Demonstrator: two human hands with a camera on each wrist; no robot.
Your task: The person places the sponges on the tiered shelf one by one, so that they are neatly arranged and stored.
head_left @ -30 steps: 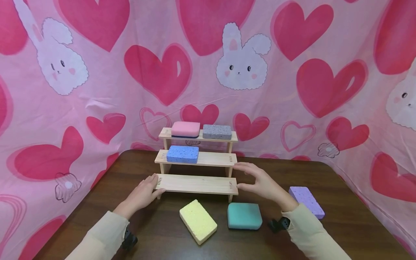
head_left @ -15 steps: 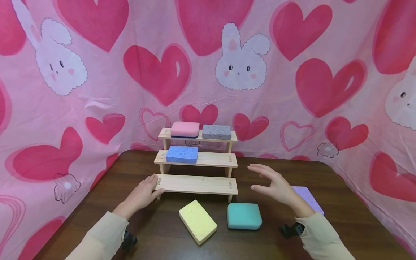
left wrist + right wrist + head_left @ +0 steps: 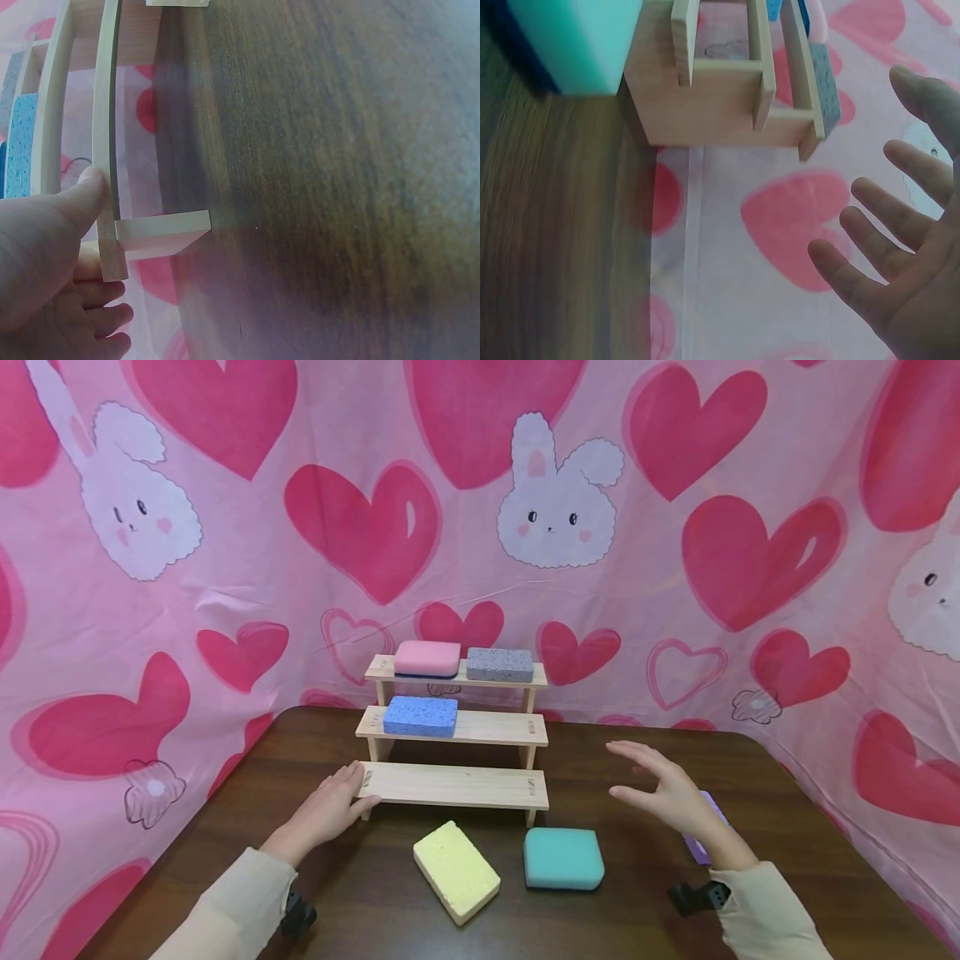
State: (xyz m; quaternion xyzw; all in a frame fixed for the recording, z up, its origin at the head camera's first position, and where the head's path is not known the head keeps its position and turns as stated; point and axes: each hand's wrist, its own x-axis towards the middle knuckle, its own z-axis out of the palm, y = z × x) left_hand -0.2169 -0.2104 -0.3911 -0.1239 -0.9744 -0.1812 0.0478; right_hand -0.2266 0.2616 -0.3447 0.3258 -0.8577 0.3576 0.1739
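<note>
A three-tier wooden stand (image 3: 453, 785) stands on the table. My left hand (image 3: 326, 806) holds the left end of its lowest shelf; in the left wrist view the thumb (image 3: 84, 196) lies against the plank. My right hand (image 3: 667, 789) hovers right of the stand, fingers spread and holding nothing. A pink sponge (image 3: 427, 658) and a grey sponge (image 3: 500, 665) sit on the top shelf, a blue sponge (image 3: 421, 717) on the middle one's left half. In front lie a yellow sponge (image 3: 457, 872) and a teal sponge (image 3: 564, 858). My right forearm partly hides a purple sponge (image 3: 696, 850).
The dark wooden table (image 3: 420, 935) extends on both sides of the stand. Behind it hangs a pink cloth (image 3: 465, 552) printed with hearts and rabbits. Each wrist wears a small black camera, such as the right wrist's camera (image 3: 696, 898).
My right hand has left the stand's right side and moved to the right, toward the purple sponge, covering more of it. My left hand and the stand have stayed put.
</note>
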